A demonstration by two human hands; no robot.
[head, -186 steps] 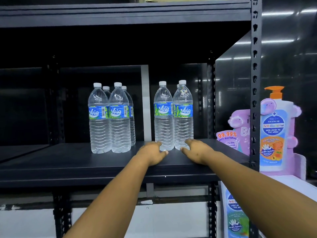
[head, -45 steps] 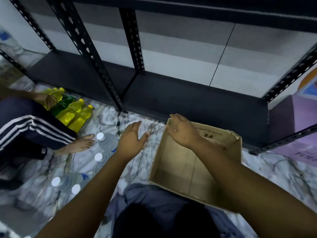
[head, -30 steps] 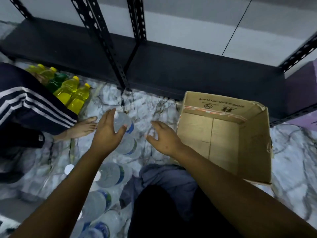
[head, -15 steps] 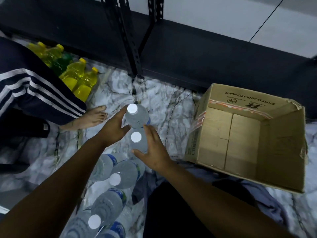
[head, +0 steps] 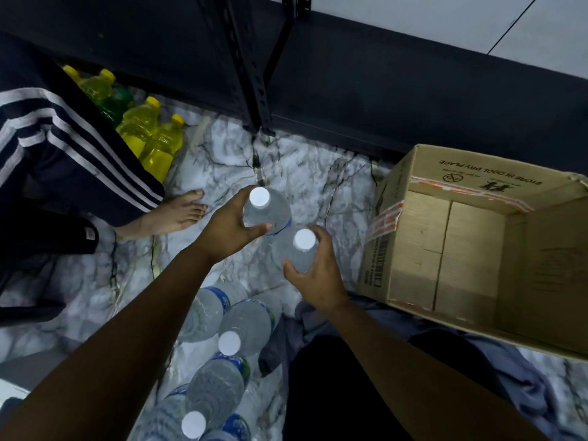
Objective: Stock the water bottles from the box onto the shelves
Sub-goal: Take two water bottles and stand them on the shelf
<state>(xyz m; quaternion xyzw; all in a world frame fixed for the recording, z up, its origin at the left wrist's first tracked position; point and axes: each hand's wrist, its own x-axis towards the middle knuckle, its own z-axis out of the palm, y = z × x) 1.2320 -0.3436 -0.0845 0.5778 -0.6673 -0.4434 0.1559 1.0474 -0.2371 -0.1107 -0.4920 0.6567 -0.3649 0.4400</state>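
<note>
Two upright water bottles, white caps up, stand on the marbled floor (head: 302,173): the left hand (head: 227,232) has its fingers wrapped around the far bottle (head: 270,211), the right hand (head: 313,275) curls around the near bottle (head: 297,253). More water bottles (head: 245,323) stand nearer the person. Right, the open cardboard box (head: 477,249) reads "STORE IN COOL DRY PLACE". Yellow bottles (head: 152,138) sit by the dark shelf (head: 397,90).
</note>
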